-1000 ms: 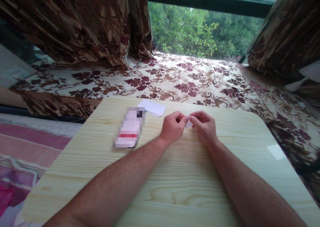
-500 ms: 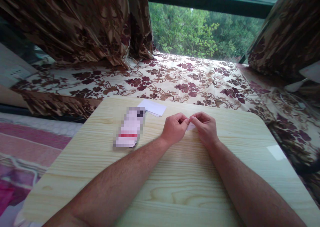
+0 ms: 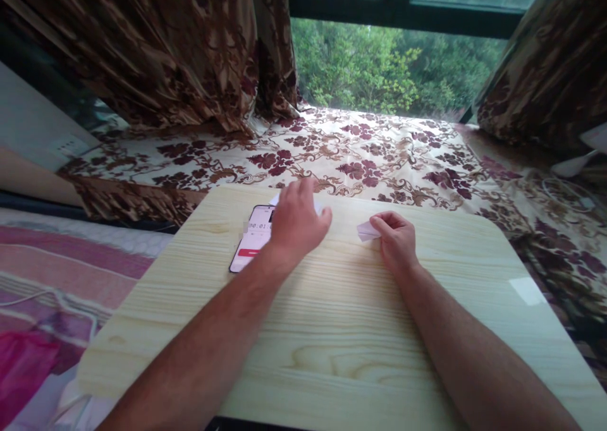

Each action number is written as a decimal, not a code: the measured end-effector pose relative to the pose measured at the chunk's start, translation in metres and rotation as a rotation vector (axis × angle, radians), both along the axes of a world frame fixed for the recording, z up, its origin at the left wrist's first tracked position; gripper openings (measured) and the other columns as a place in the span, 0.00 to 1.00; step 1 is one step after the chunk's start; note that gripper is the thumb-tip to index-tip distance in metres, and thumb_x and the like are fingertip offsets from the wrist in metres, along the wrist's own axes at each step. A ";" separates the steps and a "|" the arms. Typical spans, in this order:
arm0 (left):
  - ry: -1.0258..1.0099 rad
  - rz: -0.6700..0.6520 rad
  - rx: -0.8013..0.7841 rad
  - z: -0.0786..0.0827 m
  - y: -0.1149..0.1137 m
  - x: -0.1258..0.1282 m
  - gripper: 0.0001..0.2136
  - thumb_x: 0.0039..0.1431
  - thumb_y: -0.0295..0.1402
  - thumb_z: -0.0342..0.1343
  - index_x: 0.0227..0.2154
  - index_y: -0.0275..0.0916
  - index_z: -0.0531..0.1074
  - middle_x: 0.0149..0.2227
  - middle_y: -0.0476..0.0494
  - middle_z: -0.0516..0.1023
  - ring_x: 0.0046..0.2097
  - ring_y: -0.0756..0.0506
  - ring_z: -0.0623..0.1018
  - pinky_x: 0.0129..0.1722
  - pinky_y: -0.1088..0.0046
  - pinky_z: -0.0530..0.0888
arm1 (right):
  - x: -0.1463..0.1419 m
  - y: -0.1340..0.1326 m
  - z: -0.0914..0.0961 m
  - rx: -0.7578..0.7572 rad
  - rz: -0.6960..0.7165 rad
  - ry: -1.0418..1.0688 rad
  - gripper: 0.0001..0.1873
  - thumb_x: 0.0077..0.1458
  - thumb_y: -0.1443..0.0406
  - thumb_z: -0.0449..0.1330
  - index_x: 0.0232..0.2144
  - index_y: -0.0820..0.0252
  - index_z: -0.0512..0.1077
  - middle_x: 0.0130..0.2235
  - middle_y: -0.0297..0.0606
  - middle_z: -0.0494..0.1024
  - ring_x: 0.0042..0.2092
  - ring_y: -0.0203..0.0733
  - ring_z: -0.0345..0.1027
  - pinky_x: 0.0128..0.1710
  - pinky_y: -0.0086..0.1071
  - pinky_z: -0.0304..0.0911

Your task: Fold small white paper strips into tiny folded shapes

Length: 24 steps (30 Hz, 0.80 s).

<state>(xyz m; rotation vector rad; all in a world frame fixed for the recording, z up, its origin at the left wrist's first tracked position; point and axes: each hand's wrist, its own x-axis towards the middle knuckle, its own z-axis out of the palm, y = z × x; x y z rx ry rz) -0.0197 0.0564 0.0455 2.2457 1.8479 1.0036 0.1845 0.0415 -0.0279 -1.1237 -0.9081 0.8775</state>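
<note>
Between the thumb and fingers of my right hand (image 3: 398, 238) is a small folded piece of white paper (image 3: 367, 231), held just above the table. My left hand (image 3: 298, 219) reaches out with its fingers apart, over the stack of white paper sheets (image 3: 274, 199) at the table's far side. That hand covers most of the sheets, and I cannot tell whether it touches them. Left of it lies a phone (image 3: 244, 243) with a lit screen showing timer digits and a red bar. My left hand hides the phone's right edge.
The light wooden table (image 3: 332, 330) has rounded corners. Beyond it stretches a ledge with a floral cloth (image 3: 332, 146) below a window. A white cable (image 3: 566, 191) lies on the ledge at right. A striped bed cover (image 3: 95, 254) is at left. A dark edge (image 3: 251, 424) shows at the bottom.
My left hand has let go of the folded paper and moved left to the white sheets, opening its fingers. My right hand keeps the paper in about the same place.
</note>
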 end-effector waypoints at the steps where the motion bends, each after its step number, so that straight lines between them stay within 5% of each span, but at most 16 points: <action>1: 0.095 0.069 -0.040 0.005 0.005 -0.014 0.24 0.53 0.39 0.58 0.53 0.40 0.65 0.52 0.36 0.71 0.56 0.36 0.68 0.55 0.57 0.68 | 0.000 0.000 0.000 -0.003 0.005 0.001 0.08 0.43 0.62 0.69 0.24 0.59 0.75 0.25 0.31 0.73 0.26 0.35 0.63 0.28 0.31 0.60; 4: 0.275 0.241 -0.246 0.005 0.021 -0.052 0.27 0.51 0.47 0.58 0.53 0.42 0.66 0.54 0.33 0.68 0.58 0.30 0.65 0.51 0.50 0.70 | 0.000 -0.001 0.001 -0.006 0.017 -0.007 0.08 0.43 0.62 0.68 0.24 0.60 0.75 0.24 0.31 0.73 0.26 0.35 0.63 0.28 0.30 0.59; 8: 0.351 0.287 -0.415 -0.013 0.035 -0.076 0.32 0.48 0.50 0.58 0.54 0.41 0.65 0.54 0.30 0.67 0.57 0.28 0.65 0.49 0.50 0.71 | -0.001 -0.002 0.001 -0.001 0.024 -0.003 0.08 0.43 0.62 0.69 0.24 0.60 0.75 0.24 0.31 0.73 0.26 0.34 0.63 0.28 0.30 0.59; 15: 0.374 0.320 -0.436 -0.023 0.044 -0.081 0.32 0.49 0.49 0.56 0.56 0.37 0.65 0.52 0.27 0.68 0.55 0.28 0.68 0.48 0.52 0.72 | -0.001 -0.002 0.002 -0.004 0.030 -0.008 0.07 0.44 0.63 0.69 0.24 0.60 0.75 0.25 0.30 0.73 0.26 0.34 0.63 0.28 0.29 0.59; 21: 0.325 0.333 -0.445 -0.014 0.040 -0.079 0.34 0.48 0.51 0.57 0.55 0.37 0.65 0.54 0.26 0.67 0.56 0.27 0.67 0.49 0.49 0.70 | -0.001 -0.002 0.002 -0.013 0.019 -0.043 0.08 0.43 0.62 0.68 0.24 0.60 0.75 0.24 0.30 0.73 0.26 0.34 0.63 0.27 0.30 0.59; 24: 0.184 0.277 -0.213 -0.002 0.025 -0.052 0.29 0.51 0.49 0.58 0.53 0.38 0.67 0.55 0.28 0.68 0.58 0.28 0.65 0.53 0.47 0.67 | -0.002 -0.001 0.002 -0.015 0.012 -0.039 0.08 0.43 0.62 0.68 0.25 0.60 0.75 0.24 0.30 0.73 0.26 0.34 0.63 0.27 0.30 0.59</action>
